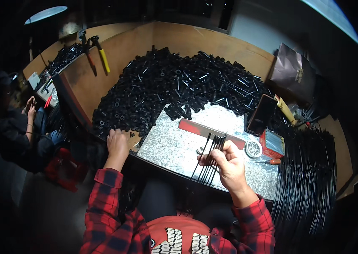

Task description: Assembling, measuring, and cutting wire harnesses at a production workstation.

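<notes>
A fan of thin black rods is in the right hand, above the near part of the tabletop. Its fingers are pinched closed around the rods near mid-length, the thumb laid across them; their long axis runs from 1 to 7 o'clock. The left hand is well apart from them, toward 9 o'clock, so the right is the nearer. Its fingers curl down at the near edge of a heap of black parts; whether they hold anything I cannot tell.

From the right hand, a red-and-grey bar lies at 11 o'clock on the speckled pale surface, lengthwise from 10 to 4. A round tin of small pieces and a red box are at 2, a propped phone at 1, and a thick spread of long black strands at 3, hanging over the edge.

Wooden panels wall the heap in, hand tools hooked over one at 10 o'clock. Further out, between 9 and 10, a co-worker sits in dim light.
</notes>
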{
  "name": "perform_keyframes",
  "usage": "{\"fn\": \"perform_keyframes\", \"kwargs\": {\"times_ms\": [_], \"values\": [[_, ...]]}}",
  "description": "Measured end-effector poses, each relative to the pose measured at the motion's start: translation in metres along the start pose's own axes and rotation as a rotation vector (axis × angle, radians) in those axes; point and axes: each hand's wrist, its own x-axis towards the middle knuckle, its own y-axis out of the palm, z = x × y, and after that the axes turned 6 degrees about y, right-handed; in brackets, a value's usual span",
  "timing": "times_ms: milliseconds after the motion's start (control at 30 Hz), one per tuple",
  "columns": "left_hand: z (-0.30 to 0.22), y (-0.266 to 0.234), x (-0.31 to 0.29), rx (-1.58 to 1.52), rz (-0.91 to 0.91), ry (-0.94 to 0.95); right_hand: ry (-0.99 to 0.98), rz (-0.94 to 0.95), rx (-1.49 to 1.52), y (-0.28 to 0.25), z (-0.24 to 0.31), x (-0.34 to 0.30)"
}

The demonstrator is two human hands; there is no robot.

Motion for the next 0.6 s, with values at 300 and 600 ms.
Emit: {"fn": "perform_keyframes", "kwargs": {"times_ms": [300,600], "values": [[-0.014,-0.025,0.003,-0.209,0.035,-0.075,0.021,-0.001,0.027,-0.009,0.002,-0.003],[-0.105,-0.100,0.030,-1.853,-0.023,0.050,0.065,0.187,0.100,0.002,-0.004,-0.005]]}}
